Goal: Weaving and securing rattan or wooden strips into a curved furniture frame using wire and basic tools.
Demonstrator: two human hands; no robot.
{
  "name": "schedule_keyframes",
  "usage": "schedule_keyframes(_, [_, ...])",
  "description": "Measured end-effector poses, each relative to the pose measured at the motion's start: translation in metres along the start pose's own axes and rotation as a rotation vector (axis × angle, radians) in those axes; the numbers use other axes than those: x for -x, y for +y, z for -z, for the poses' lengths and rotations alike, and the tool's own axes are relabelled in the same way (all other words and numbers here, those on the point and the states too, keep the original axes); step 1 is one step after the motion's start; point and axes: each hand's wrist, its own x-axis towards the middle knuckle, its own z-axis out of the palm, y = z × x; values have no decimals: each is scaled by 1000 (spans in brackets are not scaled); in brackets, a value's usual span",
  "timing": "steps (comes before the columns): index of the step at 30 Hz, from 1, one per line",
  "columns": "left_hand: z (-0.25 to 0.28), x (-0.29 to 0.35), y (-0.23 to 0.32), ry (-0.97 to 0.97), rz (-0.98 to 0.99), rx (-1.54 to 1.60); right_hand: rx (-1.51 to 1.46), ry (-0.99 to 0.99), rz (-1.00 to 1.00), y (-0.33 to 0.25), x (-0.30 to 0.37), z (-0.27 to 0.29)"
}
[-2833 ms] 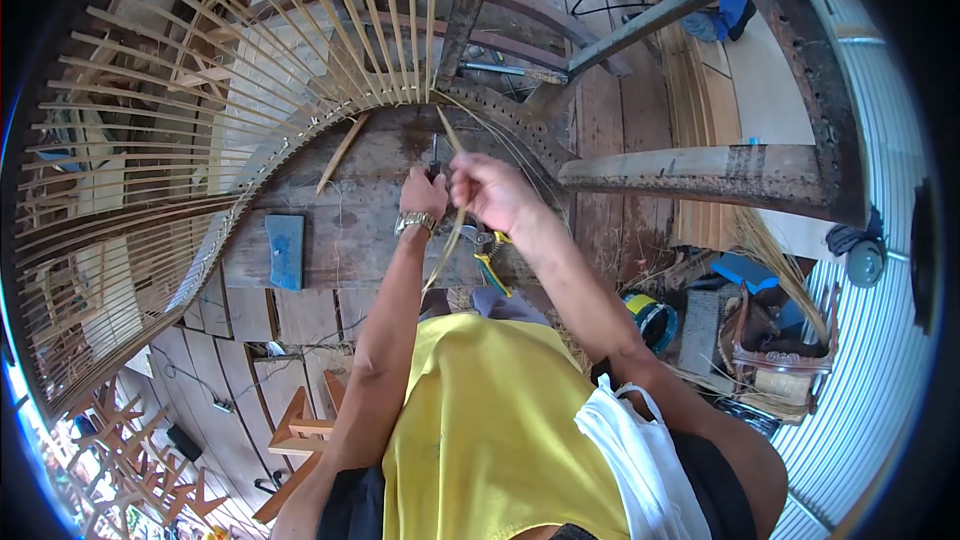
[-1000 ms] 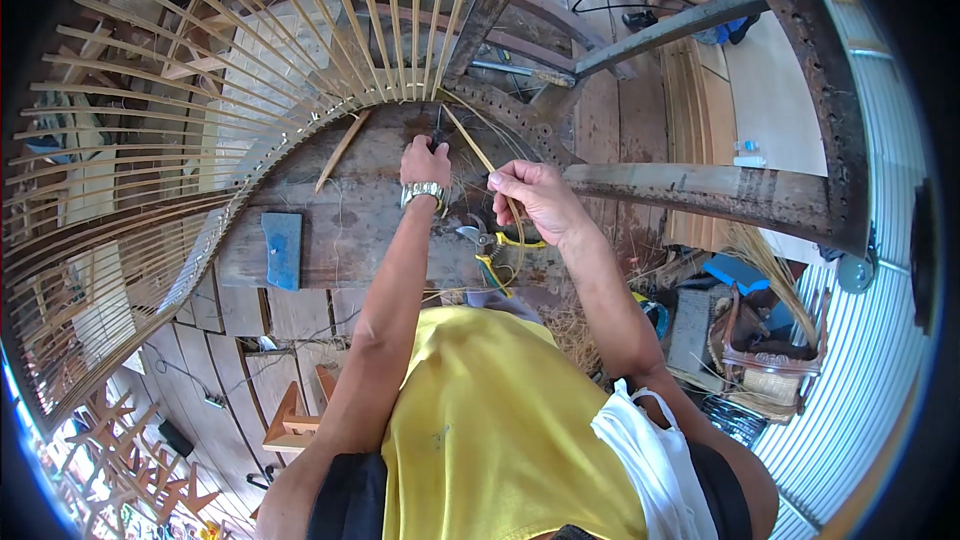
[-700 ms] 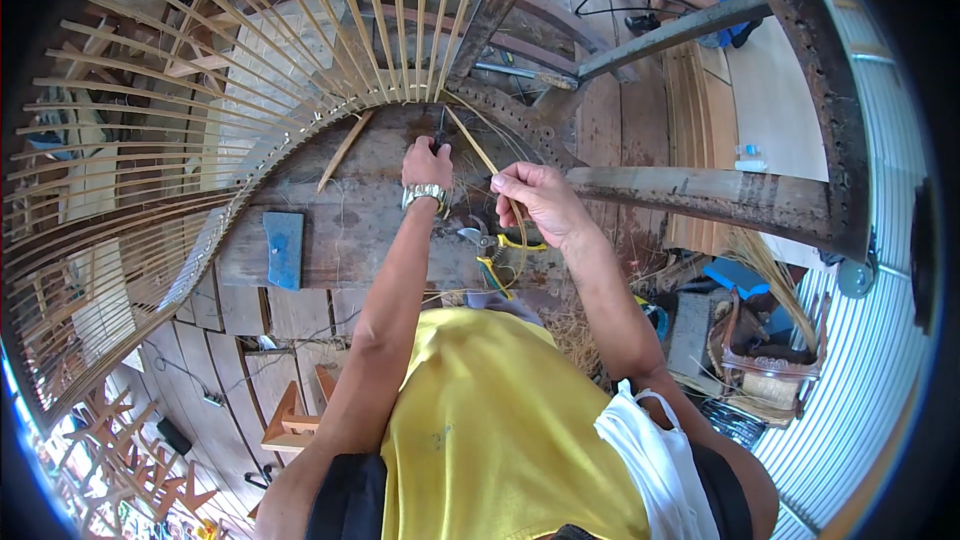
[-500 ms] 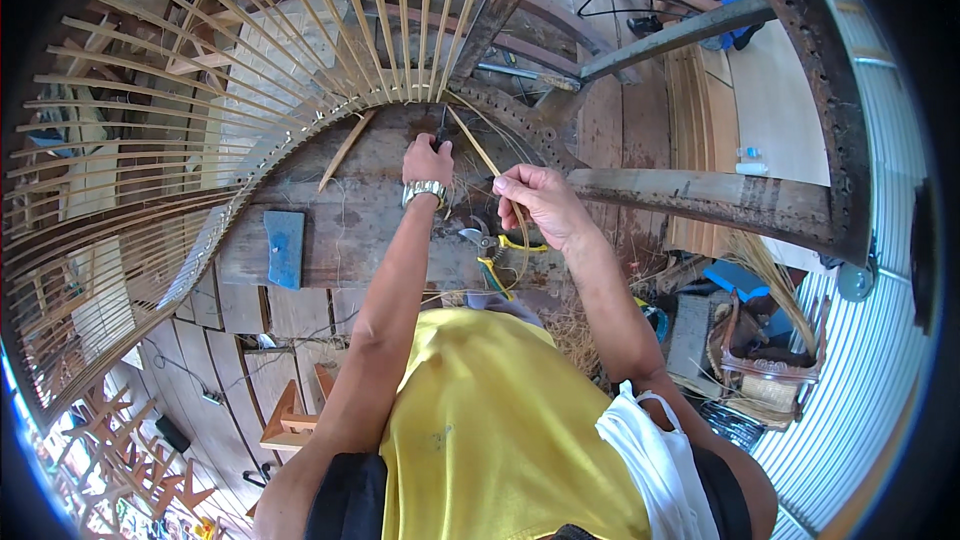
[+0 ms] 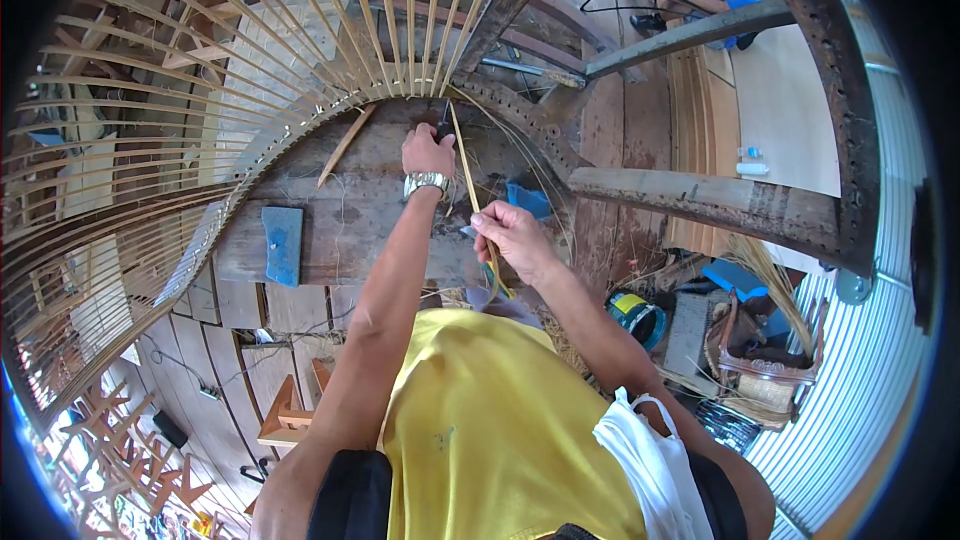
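My left hand (image 5: 428, 152), with a metal watch at the wrist, is closed on a black-handled pointed tool (image 5: 445, 123), like an awl. Its thin tip meets the drilled rim of a curved wooden frame (image 5: 385, 96) strung with pale cane strips. My right hand (image 5: 512, 240) pinches another cane strip (image 5: 463, 160), which runs taut from the rim toward me. Yellow-handled shears (image 5: 497, 280) lie below that hand, partly covered by it. Loose thin strands (image 5: 525, 145) hang from the rim to the right of the strip.
A blue block (image 5: 283, 246) and a wooden stick (image 5: 346, 146) lie on the plank surface, left of my hands. A blue piece (image 5: 528, 200) lies beyond my right hand. Dark wooden bars (image 5: 705, 198) stretch to the right. A round tin (image 5: 637, 320) stands beside my right forearm.
My right hand has come toward me and slightly left, drawing the cane strip straighter and steeper. The blue piece is now uncovered. My left hand stays at the rim.
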Motion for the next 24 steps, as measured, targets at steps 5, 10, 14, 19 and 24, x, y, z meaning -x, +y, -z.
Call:
schedule_keyframes(5, [12,-7,-26,-52,-80,5,40,-31,7,-17,1,-29])
schedule_keyframes(10, [40,20,-16,-26,112,146,147,-14,52,10,-12,-25])
schedule_keyframes(14, [62,49,-1,-573,582,813,256,4,77,15,-16,-41])
schedule_keyframes(19, [54,45,-23,-423,236,464,398,-155,56,15,-41,-34])
schedule_keyframes(24, [56,36,-77,-196,74,290,984,186,380,-77,-99,35])
